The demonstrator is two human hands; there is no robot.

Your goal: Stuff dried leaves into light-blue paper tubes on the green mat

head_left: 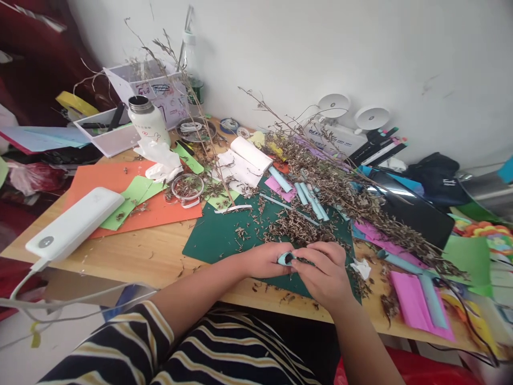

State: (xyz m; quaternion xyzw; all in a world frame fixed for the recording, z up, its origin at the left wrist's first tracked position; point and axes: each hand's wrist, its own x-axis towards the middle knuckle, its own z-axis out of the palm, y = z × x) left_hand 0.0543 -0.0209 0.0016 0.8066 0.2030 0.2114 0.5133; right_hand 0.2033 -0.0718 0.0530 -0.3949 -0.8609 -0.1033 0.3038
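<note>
My left hand (262, 259) is closed around a light blue paper tube (285, 260), whose dark open end points up toward me. At the right edge of that opening, the fingertips of my right hand (323, 270) are pressed together; whatever lies between them is hidden. Both hands are over the front edge of a green cutting mat (224, 243). Just beyond them lies a pile of crumbled dried leaves (300, 227). Several rolled light blue paper tubes (311, 200) lie on the mat behind the pile, near a thin blue strip (288, 208).
Dried branches (352, 182) stretch across the right side. On the left are a white power bank (74, 224), orange paper (160, 214), a clear round container (187, 188) and a white bottle (148, 120). Pink paper (412, 302) and a dark tablet (417, 211) lie right.
</note>
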